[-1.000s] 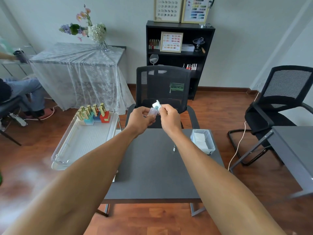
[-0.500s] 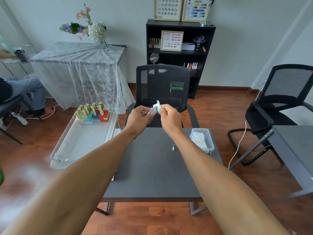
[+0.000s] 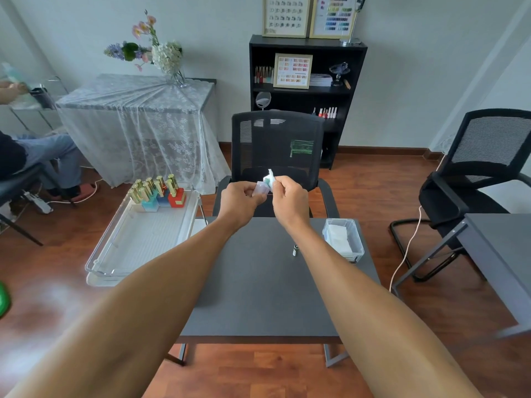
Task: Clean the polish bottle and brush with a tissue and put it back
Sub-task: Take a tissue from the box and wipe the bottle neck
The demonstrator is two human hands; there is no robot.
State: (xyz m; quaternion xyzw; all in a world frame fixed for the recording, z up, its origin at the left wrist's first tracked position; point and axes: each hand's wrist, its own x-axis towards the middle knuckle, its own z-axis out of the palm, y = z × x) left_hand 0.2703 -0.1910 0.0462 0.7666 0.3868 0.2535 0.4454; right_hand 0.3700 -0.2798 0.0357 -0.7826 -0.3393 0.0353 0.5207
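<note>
While both hands grip bottle (image 3: pixel 261 188) and tissue (image 3: pixel 270 179), box (image 3: pixel 355 248) holds tissues.

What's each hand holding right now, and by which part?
Left hand pinches the pale bottle by its body. Right hand pinches a tissue against the bottle's top.

Wiping a polish bottle over the dark table

We hold a small pale polish bottle (image 3: pixel 261 188) in our left hand (image 3: pixel 240 201) above the far edge of the dark table (image 3: pixel 258 297), while our right hand (image 3: pixel 288 198) presses a white tissue (image 3: pixel 270 177) against it. A brush cap (image 3: pixel 294 250) stands on the table beside a clear box of tissues (image 3: pixel 343 239); a clear tray (image 3: pixel 138 239) of gold-capped bottles (image 3: pixel 155 191) sits to the left.
</note>
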